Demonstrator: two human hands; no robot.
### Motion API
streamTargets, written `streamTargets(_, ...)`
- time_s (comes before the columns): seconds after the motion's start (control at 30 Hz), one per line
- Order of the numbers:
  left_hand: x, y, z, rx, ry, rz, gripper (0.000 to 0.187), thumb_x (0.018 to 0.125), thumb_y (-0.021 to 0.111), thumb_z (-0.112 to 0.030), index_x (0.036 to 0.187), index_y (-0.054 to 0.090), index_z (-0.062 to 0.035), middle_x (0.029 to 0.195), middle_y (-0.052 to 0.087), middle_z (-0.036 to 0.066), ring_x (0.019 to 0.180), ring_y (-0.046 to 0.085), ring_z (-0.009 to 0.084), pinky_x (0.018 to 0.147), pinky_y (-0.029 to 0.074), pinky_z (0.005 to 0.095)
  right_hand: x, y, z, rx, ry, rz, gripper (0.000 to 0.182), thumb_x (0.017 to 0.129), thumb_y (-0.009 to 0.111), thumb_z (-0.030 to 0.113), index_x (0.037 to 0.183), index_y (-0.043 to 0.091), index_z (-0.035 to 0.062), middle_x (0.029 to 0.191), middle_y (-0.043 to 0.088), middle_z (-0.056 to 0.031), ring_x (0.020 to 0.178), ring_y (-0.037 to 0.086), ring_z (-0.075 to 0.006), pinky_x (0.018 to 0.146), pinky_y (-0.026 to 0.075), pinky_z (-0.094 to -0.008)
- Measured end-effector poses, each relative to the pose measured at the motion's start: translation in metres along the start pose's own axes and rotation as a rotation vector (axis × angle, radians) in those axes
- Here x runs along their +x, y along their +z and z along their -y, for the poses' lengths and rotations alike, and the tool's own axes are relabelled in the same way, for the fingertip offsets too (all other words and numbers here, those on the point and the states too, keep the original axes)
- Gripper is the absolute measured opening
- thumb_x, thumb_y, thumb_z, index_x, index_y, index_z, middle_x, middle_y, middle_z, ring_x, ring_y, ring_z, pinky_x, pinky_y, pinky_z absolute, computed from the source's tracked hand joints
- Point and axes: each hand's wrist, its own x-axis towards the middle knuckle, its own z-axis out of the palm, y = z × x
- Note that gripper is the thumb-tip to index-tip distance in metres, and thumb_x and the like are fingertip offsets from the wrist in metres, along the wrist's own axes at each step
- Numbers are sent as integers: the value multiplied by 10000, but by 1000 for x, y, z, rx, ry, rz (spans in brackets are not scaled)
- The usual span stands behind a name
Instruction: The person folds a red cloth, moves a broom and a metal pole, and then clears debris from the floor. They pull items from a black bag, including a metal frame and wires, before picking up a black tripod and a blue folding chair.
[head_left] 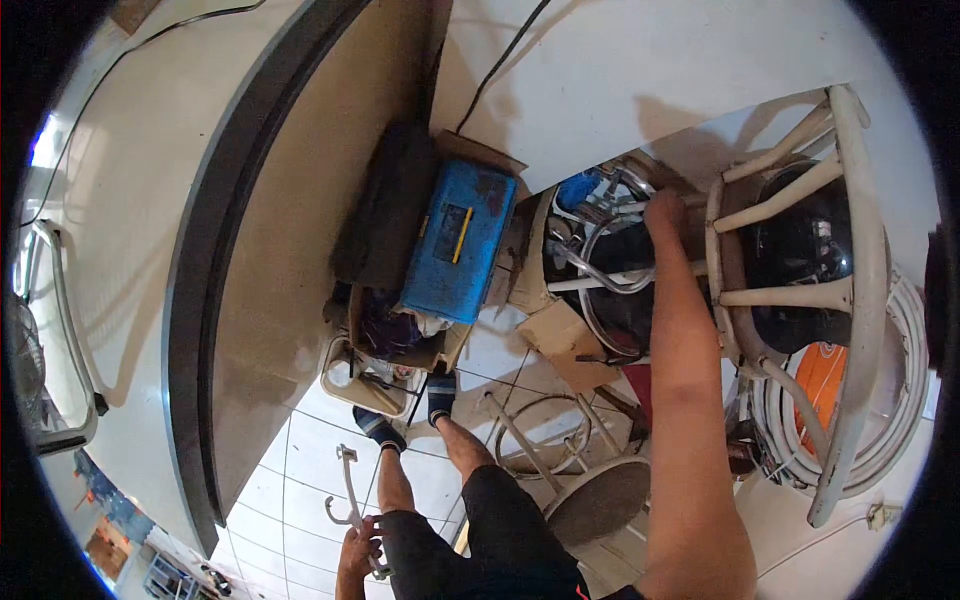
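Low at the left, my left hand [360, 545] is closed around a pale bracket with a curved hook [348, 490], which points up and away from me over the tiles. My right arm stretches forward to an open cardboard box [537, 262] full of mixed hardware. At its far right side, my right hand [664, 214] is down among chrome tubes [608, 275] and metal fittings. Its fingers are turned away and hidden, so whether they grip anything does not show. A bundle of blue material [578, 190] lies in the box's far corner.
A blue toolbox [455, 240] rests on a carton of cloth left of the box. Near my feet sits a cream tray [375, 398]. A round-seated stool [600, 500] stands close by. To the right are a white chair frame [850, 290], a black helmet [800, 250] and coiled hose [905, 370].
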Motion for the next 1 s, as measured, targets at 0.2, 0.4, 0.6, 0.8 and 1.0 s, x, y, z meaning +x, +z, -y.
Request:
streamTargets(0.2, -7, 0, -1, -29, 2, -22, 442, 894, 553, -400, 1100, 554, -8, 795, 635, 113, 455, 370, 52, 406, 322, 209, 6, 2, -14, -130, -13, 97, 297, 877, 504, 217, 987, 657, -12, 1029, 637, -190, 956, 615, -351, 797, 499, -424)
streamTargets(0.4, -1, -16, 10, -55, -38, -30, 466, 886, 572, -393, 1125, 538, 6, 811, 640, 125, 432, 363, 44, 383, 315, 203, 87, 41, -53, -247, 60, 68, 285, 856, 527, 205, 1052, 623, 21, 1077, 607, -199, 991, 594, -350, 818, 488, -435)
streamTargets(0.6, 3, -18, 8, -40, -43, 2, 445, 895, 555, -395, 1120, 528, -12, 821, 641, 145, 443, 361, 53, 388, 307, 206, 33, -26, 0, -131, -167, -315, 498, 882, 485, 248, 1265, 399, -59, 1283, 410, -275, 1189, 416, -398, 967, 374, -463)
streamTargets(0.8, 8, 2, -17, 30, 26, -4, 489, 893, 546, -426, 1144, 522, -6, 819, 621, 108, 441, 372, 46, 387, 305, 210, -31, 2, 32, 332, -125, -512, 552, 904, 452, 262, 1306, 325, -95, 1382, 289, -284, 1275, 273, -466, 1048, 247, -519)
streamTargets(1.0, 2, 22, -37, 37, 42, 33, 502, 890, 554, -430, 1130, 535, 10, 796, 629, 97, 435, 358, 43, 378, 292, 206, -90, 37, 32, -90, -357, -548, 650, 913, 429, 342, 1358, 243, -93, 1406, 231, -309, 1302, 201, -494, 1056, 168, -577)
